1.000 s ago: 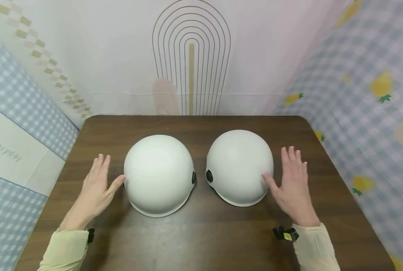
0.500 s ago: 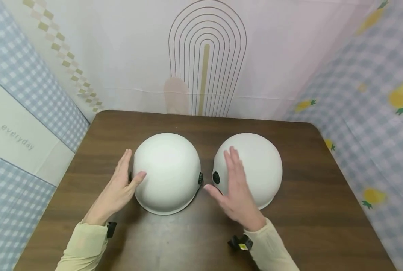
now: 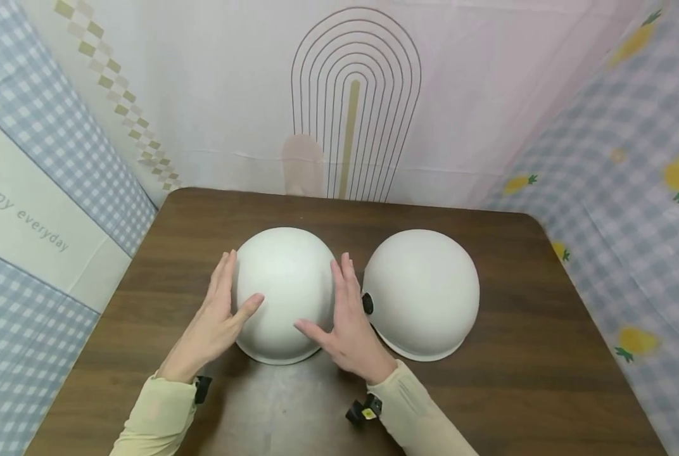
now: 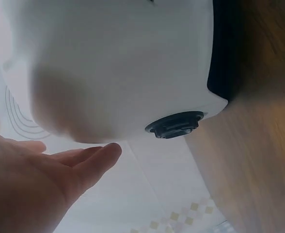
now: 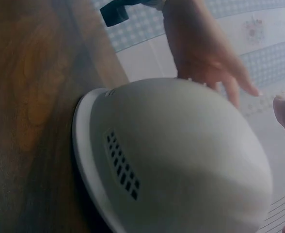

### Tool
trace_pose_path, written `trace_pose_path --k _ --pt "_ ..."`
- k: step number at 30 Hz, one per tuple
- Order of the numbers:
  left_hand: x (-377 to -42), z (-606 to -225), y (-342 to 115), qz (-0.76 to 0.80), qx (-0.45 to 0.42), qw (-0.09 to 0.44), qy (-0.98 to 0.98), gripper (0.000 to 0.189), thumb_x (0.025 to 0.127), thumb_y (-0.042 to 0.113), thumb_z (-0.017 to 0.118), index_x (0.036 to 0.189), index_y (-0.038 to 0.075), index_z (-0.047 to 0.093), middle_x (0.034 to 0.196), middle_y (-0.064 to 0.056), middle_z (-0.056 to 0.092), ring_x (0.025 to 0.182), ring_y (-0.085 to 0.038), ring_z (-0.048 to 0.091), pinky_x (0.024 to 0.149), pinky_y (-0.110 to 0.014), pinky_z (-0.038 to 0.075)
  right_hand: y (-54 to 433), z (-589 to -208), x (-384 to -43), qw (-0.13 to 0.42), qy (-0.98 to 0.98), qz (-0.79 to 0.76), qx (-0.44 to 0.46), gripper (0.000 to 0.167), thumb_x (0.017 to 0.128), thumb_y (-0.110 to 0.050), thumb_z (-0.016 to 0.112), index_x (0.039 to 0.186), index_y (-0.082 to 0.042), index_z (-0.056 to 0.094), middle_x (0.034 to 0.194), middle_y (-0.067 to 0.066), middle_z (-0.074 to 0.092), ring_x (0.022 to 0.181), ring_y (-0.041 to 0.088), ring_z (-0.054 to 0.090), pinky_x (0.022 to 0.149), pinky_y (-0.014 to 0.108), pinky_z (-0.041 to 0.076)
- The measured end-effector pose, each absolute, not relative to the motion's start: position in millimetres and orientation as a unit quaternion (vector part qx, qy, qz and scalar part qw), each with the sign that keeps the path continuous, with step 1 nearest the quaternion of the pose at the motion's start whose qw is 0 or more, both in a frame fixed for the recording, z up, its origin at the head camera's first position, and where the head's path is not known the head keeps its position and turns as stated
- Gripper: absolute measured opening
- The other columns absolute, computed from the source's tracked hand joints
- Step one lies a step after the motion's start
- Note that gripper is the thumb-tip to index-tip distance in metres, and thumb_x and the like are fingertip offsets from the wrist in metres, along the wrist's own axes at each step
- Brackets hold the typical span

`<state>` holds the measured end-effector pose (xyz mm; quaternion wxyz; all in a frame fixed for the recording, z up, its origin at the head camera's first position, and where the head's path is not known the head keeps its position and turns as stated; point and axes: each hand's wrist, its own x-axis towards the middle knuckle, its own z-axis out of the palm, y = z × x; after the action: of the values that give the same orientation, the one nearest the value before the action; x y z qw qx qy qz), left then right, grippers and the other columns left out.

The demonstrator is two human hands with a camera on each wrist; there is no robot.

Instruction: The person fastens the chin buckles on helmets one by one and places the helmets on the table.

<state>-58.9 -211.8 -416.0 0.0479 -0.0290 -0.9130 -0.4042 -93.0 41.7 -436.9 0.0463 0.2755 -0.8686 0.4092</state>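
Two white helmets sit dome-up on the wooden table. The left helmet [image 3: 285, 291] is between my two hands. My left hand [image 3: 214, 323] is at its left side with fingers extended and the thumb over the front of the shell. On the other side, my right hand [image 3: 348, 329] has straight fingers along the shell and its thumb spread in front. Whether either palm touches the shell is unclear. In the left wrist view a black round fitting [image 4: 175, 125] shows low on the shell; a dark vent grid [image 5: 122, 165] appears in the right wrist view.
The right helmet [image 3: 422, 294] stands just right of my right hand, its black side fitting [image 3: 367, 303] facing that hand. Behind the brown table [image 3: 522, 373] hangs a pale patterned cloth [image 3: 459, 76], with checked cloth at both sides.
My right hand has swung left from the right helmet's outer side, across its front, to the left helmet's right side. My left hand has moved closer in. Both helmets stay put.
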Motion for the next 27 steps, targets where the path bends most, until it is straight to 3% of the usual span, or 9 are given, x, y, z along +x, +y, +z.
trace_pose_path --k 8,16,27 --pt "-61.4 -415.3 -207.6 -0.399 -0.018 0.036 -0.916 0.088 0.096 0.052 0.054 0.155 0.032 -0.008 0.162 0.001 -0.008 0.147 -0.028 0.004 0.107 -0.064 0.021 31.7 -448.4 -106.1 0.044 -0.860 0.456 0.224 0.096 0.088 -0.062 0.057 0.156 -0.029 -0.003 0.161 -0.002 -0.009 0.148 0.019 -0.004 0.108 0.063 0.022" --pt "-64.5 -412.7 -203.9 -0.400 -0.001 0.027 -0.916 0.088 0.092 0.059 0.055 0.153 0.043 -0.007 0.161 0.002 -0.014 0.145 -0.038 0.010 0.100 -0.070 0.025 24.7 -453.0 -114.5 0.042 -0.859 0.472 0.194 0.096 0.088 -0.064 0.057 0.157 -0.024 0.004 0.162 0.000 -0.004 0.147 0.019 0.000 0.110 0.060 0.020" --pt "-67.8 -413.2 -198.2 -0.379 -0.012 0.035 -0.925 0.103 0.081 0.063 0.067 0.155 0.038 -0.001 0.160 -0.008 -0.016 0.143 -0.046 0.008 0.099 -0.070 0.027 22.4 -457.2 -119.7 -0.005 -0.855 0.494 0.159 0.099 0.086 -0.066 0.058 0.157 -0.024 0.003 0.162 0.008 0.000 0.147 0.027 0.006 0.109 0.062 0.020"
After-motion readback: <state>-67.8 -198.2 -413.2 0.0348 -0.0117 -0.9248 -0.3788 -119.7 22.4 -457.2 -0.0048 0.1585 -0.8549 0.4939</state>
